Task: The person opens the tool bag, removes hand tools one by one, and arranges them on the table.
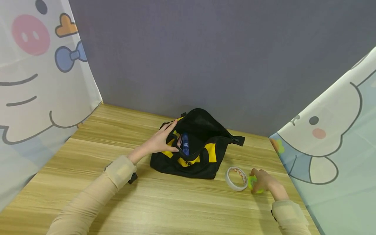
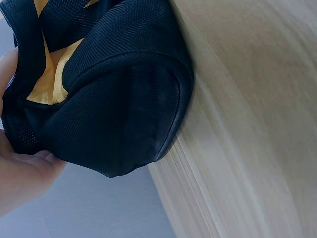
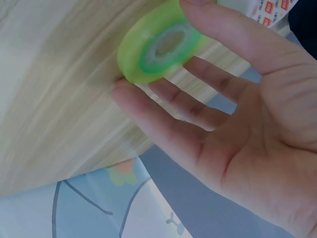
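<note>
A black and yellow zip bag (image 1: 176, 168) stands on the table with its top gaping. My left hand (image 1: 160, 140) grips the left end of its opening, thumb and fingers spread along the edge; the left wrist view shows the hand at the black fabric (image 2: 124, 114). Inside the bag a blue, bottle-like item (image 1: 185, 144) shows, partly hidden by the front wall. To the right, my right hand (image 1: 263, 181) holds a yellow-green roll of tape (image 3: 133, 57) between thumb and fingertips, close over the table. A white roll of tape (image 1: 235, 188) lies just left of it.
The wooden table (image 1: 164, 209) meets a grey panel (image 1: 205, 65) behind the bag. Cartoon-printed sheets stand at the left (image 1: 38, 98) and right (image 1: 329, 156). The bag's zipper end (image 1: 238, 140) sticks out to the right.
</note>
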A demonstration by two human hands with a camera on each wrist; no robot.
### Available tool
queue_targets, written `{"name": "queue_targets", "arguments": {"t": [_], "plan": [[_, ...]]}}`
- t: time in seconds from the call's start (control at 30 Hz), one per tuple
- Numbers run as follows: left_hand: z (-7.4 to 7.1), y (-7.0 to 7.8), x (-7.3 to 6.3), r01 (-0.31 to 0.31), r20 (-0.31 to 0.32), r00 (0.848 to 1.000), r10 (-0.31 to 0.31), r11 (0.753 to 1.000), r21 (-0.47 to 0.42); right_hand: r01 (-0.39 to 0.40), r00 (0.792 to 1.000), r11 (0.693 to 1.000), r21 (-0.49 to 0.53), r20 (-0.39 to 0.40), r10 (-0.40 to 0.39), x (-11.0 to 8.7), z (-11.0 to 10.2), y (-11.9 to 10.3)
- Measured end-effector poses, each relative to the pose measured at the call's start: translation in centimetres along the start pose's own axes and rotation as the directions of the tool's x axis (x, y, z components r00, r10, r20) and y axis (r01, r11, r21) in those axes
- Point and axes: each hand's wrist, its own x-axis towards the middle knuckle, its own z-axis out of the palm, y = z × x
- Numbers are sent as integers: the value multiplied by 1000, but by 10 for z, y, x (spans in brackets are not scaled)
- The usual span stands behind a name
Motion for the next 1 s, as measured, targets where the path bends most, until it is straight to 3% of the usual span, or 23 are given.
{"name": "queue_targets", "arguments": {"t": [0.27,0.6,0.83,1.0], "plan": [[-1,0,0,-8,-7,1000,8,1000,-9,6,1000,999,-43,-1,-6,-6,-19,-9],[2,-4,0,-10,1,1000,10,1000,-19,140,988,975,-175,-44,-150,-14,-65,-31],[3,-5,1,-1,3,1000,1,1000,-23,142,977,969,-203,-127,-170,-19,-94,-52],[3,-5,1,1,6,1000,-1,1000,-20,211,958,949,-235,-142,-248,-19,-112,-69]]}}
